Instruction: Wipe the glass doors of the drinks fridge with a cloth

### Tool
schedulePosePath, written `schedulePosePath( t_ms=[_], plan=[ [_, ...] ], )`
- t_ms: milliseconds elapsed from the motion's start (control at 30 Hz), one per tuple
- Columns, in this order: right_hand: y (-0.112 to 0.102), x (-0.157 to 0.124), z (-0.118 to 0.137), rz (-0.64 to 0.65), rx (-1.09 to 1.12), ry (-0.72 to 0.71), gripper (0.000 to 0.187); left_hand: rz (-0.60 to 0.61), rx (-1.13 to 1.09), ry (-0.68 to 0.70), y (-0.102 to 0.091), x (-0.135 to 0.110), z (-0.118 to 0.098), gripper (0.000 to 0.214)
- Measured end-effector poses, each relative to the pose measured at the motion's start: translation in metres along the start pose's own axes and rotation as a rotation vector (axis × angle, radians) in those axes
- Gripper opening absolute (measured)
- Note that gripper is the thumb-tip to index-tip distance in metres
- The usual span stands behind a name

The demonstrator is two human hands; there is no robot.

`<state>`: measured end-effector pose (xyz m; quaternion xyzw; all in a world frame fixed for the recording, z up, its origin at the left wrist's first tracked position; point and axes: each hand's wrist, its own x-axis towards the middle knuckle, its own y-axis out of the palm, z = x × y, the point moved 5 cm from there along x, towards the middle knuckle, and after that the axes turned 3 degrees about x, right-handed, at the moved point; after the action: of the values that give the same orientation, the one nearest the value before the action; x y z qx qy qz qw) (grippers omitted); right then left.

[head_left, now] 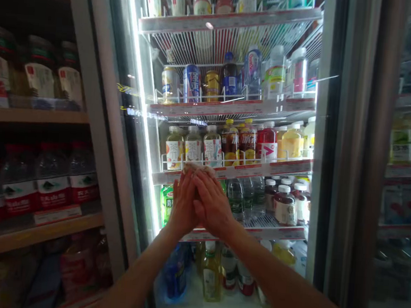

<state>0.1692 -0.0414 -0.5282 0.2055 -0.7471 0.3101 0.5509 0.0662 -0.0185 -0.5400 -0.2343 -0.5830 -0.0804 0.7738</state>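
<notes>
My left hand (pixel 183 202) and my right hand (pixel 212 206) are pressed side by side at the middle of the view, fingers pointing up, in front of a lit drinks fridge. A pale crinkled packet (pixel 199 171) shows above my fingertips, and most of it is hidden behind my fingers. Both hands seem to clasp it between them, though its contents cannot be made out. Just behind my fingertips runs the red-labelled edge of a wire fridge shelf (pixel 230 171), lined with bottled drinks.
Higher and lower fridge shelves (pixel 230 106) hold cans and bottles behind wire rails. A bright metal door frame (pixel 108 118) stands to the left, beside wooden shelves (pixel 34 117) of large jars and red-capped water bottles. Another fridge door (pixel 407 165) stands at the right.
</notes>
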Motion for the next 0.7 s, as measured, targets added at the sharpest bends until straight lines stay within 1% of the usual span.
schedulePosePath(
  t_ms=[33,67,133,167,233,300,367,433,467,533,567,600,633,667,700],
  plan=[
    [0.009,0.004,0.001,0.032,-0.080,0.037,0.051,-0.001,0.006,0.007,-0.008,-0.008,0.013,0.065],
    [0.018,0.009,0.002,0.068,-0.159,0.082,0.052,-0.012,0.037,-0.028,-0.015,-0.016,0.027,0.068],
    [0.033,0.021,0.003,0.135,-0.286,0.160,0.055,-0.033,0.115,-0.182,-0.024,-0.029,0.056,0.068],
    [0.039,0.027,0.002,0.160,-0.328,0.181,0.056,-0.029,0.146,-0.247,-0.025,-0.033,0.066,0.068],
    [0.047,0.037,0.000,0.185,-0.379,0.173,0.057,-0.011,0.176,-0.309,-0.023,-0.037,0.075,0.067],
    [0.043,0.036,-0.008,0.176,-0.404,0.115,0.055,-0.005,0.186,-0.310,-0.020,-0.037,0.074,0.068],
    [0.024,0.018,-0.025,0.120,-0.420,0.047,0.053,0.001,0.187,-0.312,-0.019,-0.036,0.070,0.069],
    [-0.011,-0.013,-0.055,0.012,-0.444,0.036,0.053,0.009,0.182,-0.322,-0.017,-0.036,0.068,0.068],
    [-0.032,-0.031,-0.074,-0.046,-0.461,0.073,0.055,0.007,0.180,-0.330,-0.017,-0.037,0.067,0.068],
    [-0.073,-0.062,-0.113,-0.185,-0.497,0.203,0.059,-0.013,0.174,-0.339,-0.014,-0.036,0.064,0.067],
    [-0.089,-0.073,-0.126,-0.247,-0.509,0.254,0.059,-0.031,0.171,-0.345,-0.013,-0.036,0.062,0.067],
    [-0.098,-0.081,-0.134,-0.299,-0.510,0.316,0.060,-0.054,0.168,-0.356,-0.010,-0.035,0.060,0.067],
    [-0.100,-0.083,-0.135,-0.329,-0.498,0.349,0.061,-0.079,0.163,-0.374,-0.008,-0.034,0.057,0.068],
    [-0.094,-0.081,-0.129,-0.327,-0.477,0.359,0.062,-0.106,0.159,-0.396,-0.006,-0.033,0.054,0.069],
    [-0.082,-0.075,-0.116,-0.305,-0.448,0.344,0.063,-0.128,0.156,-0.414,-0.004,-0.031,0.050,0.071]
  ],
)
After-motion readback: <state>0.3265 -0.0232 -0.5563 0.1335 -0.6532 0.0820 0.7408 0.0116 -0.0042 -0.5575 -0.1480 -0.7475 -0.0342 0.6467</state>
